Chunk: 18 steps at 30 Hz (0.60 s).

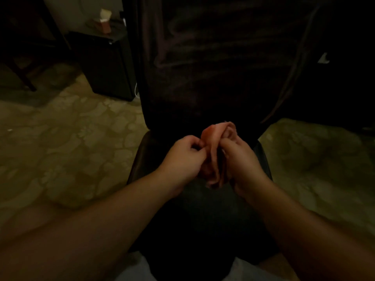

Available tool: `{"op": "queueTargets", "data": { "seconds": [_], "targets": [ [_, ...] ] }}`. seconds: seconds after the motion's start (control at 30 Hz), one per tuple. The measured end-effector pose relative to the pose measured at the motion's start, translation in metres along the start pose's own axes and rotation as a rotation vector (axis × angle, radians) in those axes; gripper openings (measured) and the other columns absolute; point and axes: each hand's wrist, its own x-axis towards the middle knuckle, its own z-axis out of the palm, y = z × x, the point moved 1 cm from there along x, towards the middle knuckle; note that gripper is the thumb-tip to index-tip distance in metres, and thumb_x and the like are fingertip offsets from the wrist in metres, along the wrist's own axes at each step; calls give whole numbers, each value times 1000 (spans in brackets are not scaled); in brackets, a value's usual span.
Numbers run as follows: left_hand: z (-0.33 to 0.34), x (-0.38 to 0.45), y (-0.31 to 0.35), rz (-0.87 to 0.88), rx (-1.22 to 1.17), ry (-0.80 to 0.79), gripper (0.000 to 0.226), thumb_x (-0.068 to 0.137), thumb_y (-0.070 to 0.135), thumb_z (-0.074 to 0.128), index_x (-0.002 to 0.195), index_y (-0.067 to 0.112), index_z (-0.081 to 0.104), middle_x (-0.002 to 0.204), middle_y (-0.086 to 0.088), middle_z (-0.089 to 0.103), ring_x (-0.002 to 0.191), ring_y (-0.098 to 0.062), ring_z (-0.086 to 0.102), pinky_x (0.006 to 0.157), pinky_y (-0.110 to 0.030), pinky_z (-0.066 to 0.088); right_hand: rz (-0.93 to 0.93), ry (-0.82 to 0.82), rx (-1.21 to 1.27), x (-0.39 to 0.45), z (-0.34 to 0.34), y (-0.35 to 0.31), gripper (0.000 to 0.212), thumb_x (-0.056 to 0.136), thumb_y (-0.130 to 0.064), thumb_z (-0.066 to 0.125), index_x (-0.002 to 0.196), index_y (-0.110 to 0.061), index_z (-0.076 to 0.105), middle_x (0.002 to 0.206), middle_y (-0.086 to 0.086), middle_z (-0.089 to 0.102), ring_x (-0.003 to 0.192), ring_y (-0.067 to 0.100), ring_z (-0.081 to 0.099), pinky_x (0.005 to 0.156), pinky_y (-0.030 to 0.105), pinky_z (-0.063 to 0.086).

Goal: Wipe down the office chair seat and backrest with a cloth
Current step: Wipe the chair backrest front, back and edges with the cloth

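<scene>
Listing from the left, with the seat [203,216] as landmark: dark cabinet [105,65], far left of and beyond the seat, small box [105,22] on top. Patterned floor [67,138], left and right of the seat. Left hand [182,157], above the seat, fingers pinching the pink cloth [215,151]. Cloth bunched, held over the seat between both hands. Right hand [241,159], gripping the cloth's other side. Backrest [219,57], dark, upright behind the seat.

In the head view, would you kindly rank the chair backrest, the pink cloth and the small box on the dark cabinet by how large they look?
1. Chair backrest, by far the largest.
2. Pink cloth, gripped by the left hand and right hand.
3. Small box; it sits farther from the camera, so its true size is unsure.
</scene>
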Motion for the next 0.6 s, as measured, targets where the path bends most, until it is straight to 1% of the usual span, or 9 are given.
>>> {"op": "queueTargets", "data": {
  "seconds": [0.03,0.1,0.2,0.27,0.33,0.37,0.47,0.53,0.6],
  "targets": [
    [0,2,15,25,-28,-12,8,101,27,68,107,23,68,92,-5,78,84,-22,77,72,-40,63,-23,-35,62,0,3,-17,21,99,-32,67,119,-28,71,108,5,80,99,21,79,74,39,65],
    [0,6,45,78,-101,-30,9,100,24,70,107,25,66,95,-8,78,79,-23,76,64,-39,59,-103,-66,60,1,7,-46,40,82,-48,74,118,-34,67,109,2,79,95,16,79,67,32,64],
    [7,9,84,114,-175,-88,27,101,8,62,112,32,67,102,-9,77,85,-29,77,66,-38,59,-223,25,-59,10,5,-82,37,88,-30,82,117,-39,63,102,-10,77,89,-2,76,62,15,58],
    [13,10,107,164,-200,-147,31,101,10,65,115,37,67,107,-8,76,90,-29,78,71,-38,61,-250,131,-29,17,-2,-105,31,94,-18,78,118,-35,65,101,-4,78,88,6,78,62,21,60],
    [18,8,128,266,-177,-161,34,98,16,73,120,41,65,110,-3,73,91,-20,79,72,-34,63,-237,183,102,18,-10,-127,25,100,-16,67,119,-31,68,102,6,80,87,22,81,61,36,63],
    [20,8,135,334,-131,-140,39,96,18,76,122,43,63,111,2,72,92,-14,78,73,-31,63,-232,195,185,16,-12,-137,23,102,-15,63,119,-30,69,101,9,81,85,26,81,60,38,63],
    [31,9,146,470,-44,-126,52,96,20,75,132,51,53,117,10,68,101,0,72,79,-28,64,-302,233,241,17,-21,-151,17,103,-21,63,110,-35,70,92,1,81,77,20,81,58,32,62],
    [39,10,147,514,-51,-170,62,100,16,70,144,51,45,123,10,70,110,-3,71,89,-31,63,-337,231,230,16,-22,-156,15,102,-28,65,107,-41,69,89,-5,81,78,17,80,62,34,63],
    [41,12,147,585,-23,-160,72,99,11,71,154,45,38,130,11,69,118,-4,69,97,-29,59,-333,198,200,16,-24,-160,13,101,-30,67,109,-39,71,92,-4,81,84,17,81,68,36,64]
  ]
}}
